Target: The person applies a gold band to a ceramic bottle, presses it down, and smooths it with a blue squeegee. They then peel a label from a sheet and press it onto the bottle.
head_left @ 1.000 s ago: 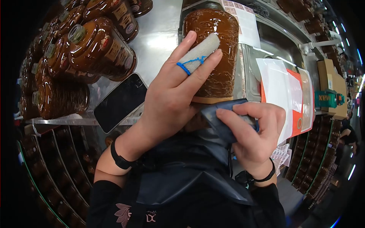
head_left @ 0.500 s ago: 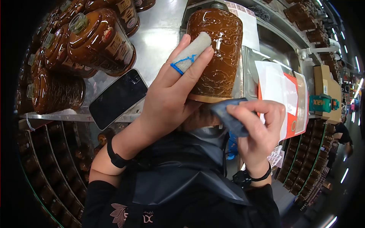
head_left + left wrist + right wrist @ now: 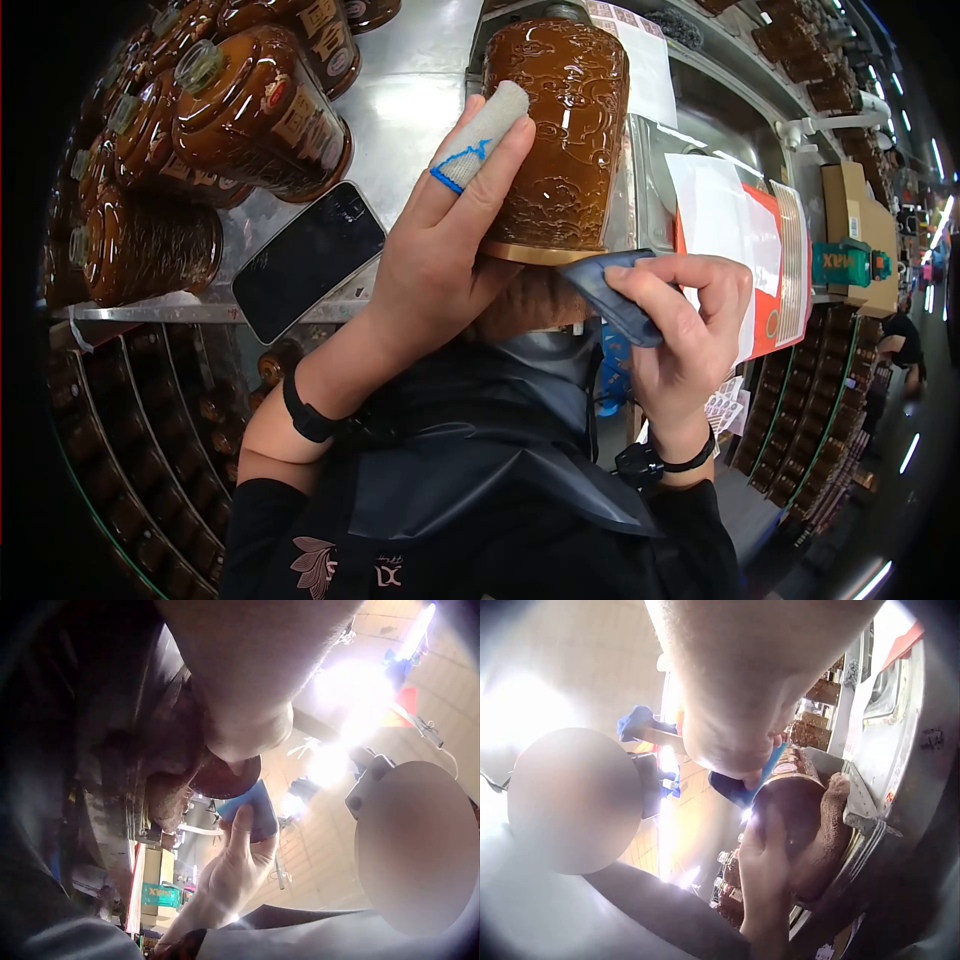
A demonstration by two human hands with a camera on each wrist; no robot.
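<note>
A large glossy brown bottle (image 3: pixel 575 150) with an embossed pattern lies on its side, its neck pointing away and its tan-edged base towards me. My left hand (image 3: pixel 425 245) rests on the bottle's left side with straight fingers; the thumb is hidden in the head view. A grey knitted finger sleeve (image 3: pixel 475 145) with blue stitching covers one finger. With thumb and forefinger, my right hand (image 3: pixel 695 315) pinches a folded blue-grey sheet (image 3: pixel 615 300) against the lower right edge of the base. A brown towel-like pad (image 3: pixel 525 305) shows under the base end.
Several filled brown bottles (image 3: pixel 265 110) stand at the left of the metal table (image 3: pixel 425 60). A dark phone (image 3: pixel 308 258) lies at its front edge. White and orange papers (image 3: pixel 725 225) are on the right, before a cardboard box (image 3: pixel 845 220) and a green MAX item (image 3: pixel 842 263).
My left fingers have shifted left, from the middle of the bottle towards its side. My right hand still pinches the sheet, which now bends more narrowly along the base edge.
</note>
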